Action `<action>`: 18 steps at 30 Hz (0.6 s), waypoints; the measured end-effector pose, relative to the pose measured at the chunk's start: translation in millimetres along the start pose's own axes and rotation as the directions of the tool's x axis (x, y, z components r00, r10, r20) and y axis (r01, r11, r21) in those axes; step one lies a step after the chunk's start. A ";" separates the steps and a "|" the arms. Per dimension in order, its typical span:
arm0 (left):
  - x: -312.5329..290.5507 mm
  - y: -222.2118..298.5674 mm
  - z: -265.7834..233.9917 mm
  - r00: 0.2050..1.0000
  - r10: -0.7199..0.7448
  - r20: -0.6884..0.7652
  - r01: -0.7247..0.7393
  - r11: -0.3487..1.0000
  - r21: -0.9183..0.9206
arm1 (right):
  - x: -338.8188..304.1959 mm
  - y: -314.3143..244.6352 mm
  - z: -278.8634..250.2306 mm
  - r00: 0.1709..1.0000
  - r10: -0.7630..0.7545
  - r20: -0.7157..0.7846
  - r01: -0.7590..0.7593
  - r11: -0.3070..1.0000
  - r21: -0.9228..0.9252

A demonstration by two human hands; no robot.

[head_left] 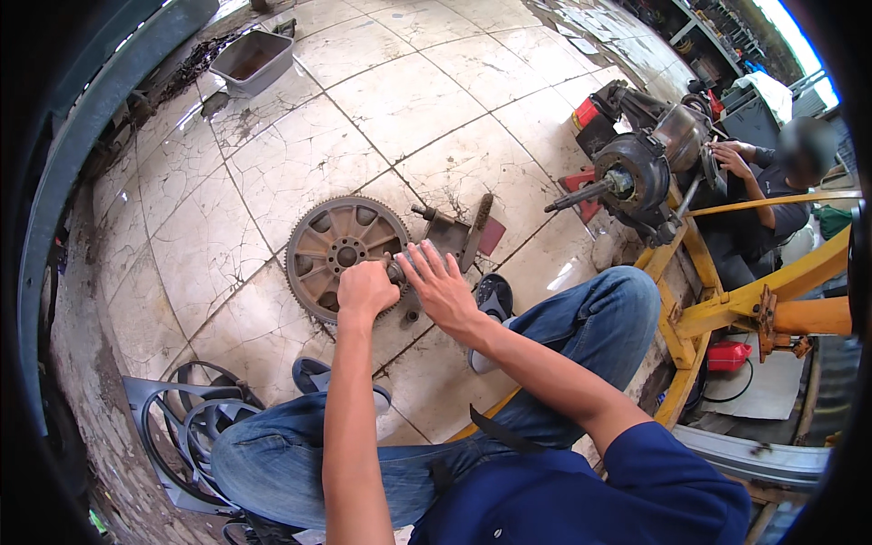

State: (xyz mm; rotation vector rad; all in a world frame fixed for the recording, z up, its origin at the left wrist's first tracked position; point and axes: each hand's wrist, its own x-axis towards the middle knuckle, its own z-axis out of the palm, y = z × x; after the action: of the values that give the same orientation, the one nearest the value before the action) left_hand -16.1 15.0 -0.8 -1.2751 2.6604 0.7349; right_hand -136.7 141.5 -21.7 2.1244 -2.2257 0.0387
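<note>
A rusty toothed flywheel [320, 250] with spokes and a ring of centre holes lies flat on the tiles in front of me. My left hand [367, 291] is closed in a fist over its near right part; what the fingers hold is hidden. Beside it, my right hand [441, 289] has its fingers stretched out, palm down, at the wheel's right edge. A small metal part, too covered to name, shows between the hands. Just below them stands a small dark cylindrical piece [412, 316]. Beyond my right hand lie a long, narrow, dark brush-like tool [477, 232] and a greyish metal piece [442, 236].
At right, a greasy gearbox-like assembly [649, 177] rests by a yellow steel frame [699, 318], with a co-worker [772, 182] beyond. A grey basin [254, 64] sits far left. Black fan shroud [186, 427] lies near my left knee. My sandals [493, 295] flank the work.
</note>
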 end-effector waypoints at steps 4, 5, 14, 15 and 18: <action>3.1 -1.1 -1.7 1.000 0.016 -0.005 -0.016 1.000 0.006 | 4.5 -2.2 1.9 1.000 0.002 -0.013 -0.003 1.000 -0.026; 2.7 -4.2 -2.2 1.000 0.017 0.002 -0.018 1.000 0.013 | 3.1 -2.2 1.2 1.000 -0.024 -0.013 0.024 1.000 -0.020; 5.6 -8.3 -0.8 0.996 0.088 0.027 -0.090 0.995 0.045 | 17.7 9.6 5.7 0.998 -0.054 0.045 0.054 0.998 -0.012; 4.5 -6.6 -2.2 0.996 0.081 0.031 -0.082 0.996 0.034 | 13.2 0.9 6.4 0.999 -0.029 0.038 0.029 1.000 -0.005; 1.0 -9.7 -1.6 0.997 0.075 0.024 -0.075 0.997 0.018 | 10.5 -3.3 4.3 0.998 -0.049 0.033 0.047 0.998 0.033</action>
State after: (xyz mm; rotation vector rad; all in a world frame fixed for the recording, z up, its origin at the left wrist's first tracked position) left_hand -9.3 8.4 -3.4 -1.1607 2.7035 0.7279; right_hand -134.0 130.6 -25.4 2.2102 -2.2057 0.0370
